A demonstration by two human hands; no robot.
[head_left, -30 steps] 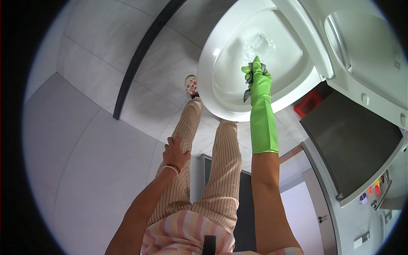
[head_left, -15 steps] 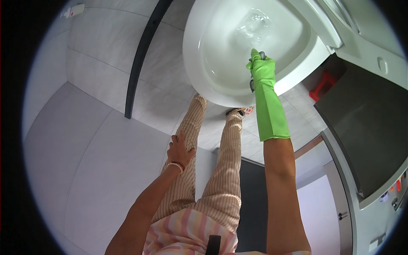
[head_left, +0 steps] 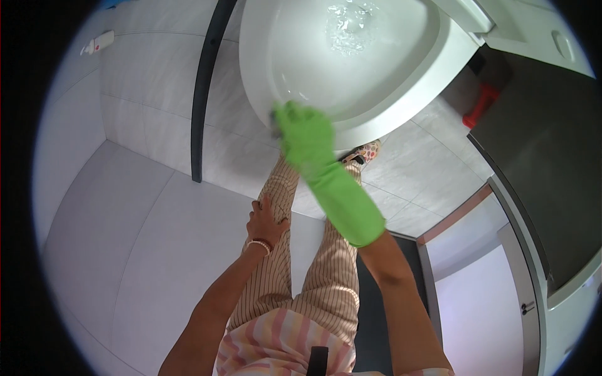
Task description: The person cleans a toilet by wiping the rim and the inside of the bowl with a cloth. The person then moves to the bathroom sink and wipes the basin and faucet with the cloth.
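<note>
My right hand (head_left: 304,128), in a long green rubber glove, is closed at the near left rim of the white toilet bowl (head_left: 401,103). A dark grey bit of what looks like a cloth (head_left: 274,120) shows at the edge of its fingers. The glove is smeared by motion and hides most of what it grips. Farther into the bowl, water (head_left: 350,28) ripples and glints at the bottom. My bare left hand (head_left: 266,224), with a beaded bracelet at the wrist, lies with spread fingers on my striped left trouser leg, holding nothing.
A dark curved bar (head_left: 204,94) runs along the floor left of the toilet. A white bottle (head_left: 99,42) lies at the far left. To the right are a red object (head_left: 481,105), a dark cabinet panel (head_left: 539,163) and a doorway with a pale door (head_left: 483,307).
My gloved right hand has swung left and nearer, from inside the bowl to its near left rim. The view has shifted a little. My left hand stays on my leg.
</note>
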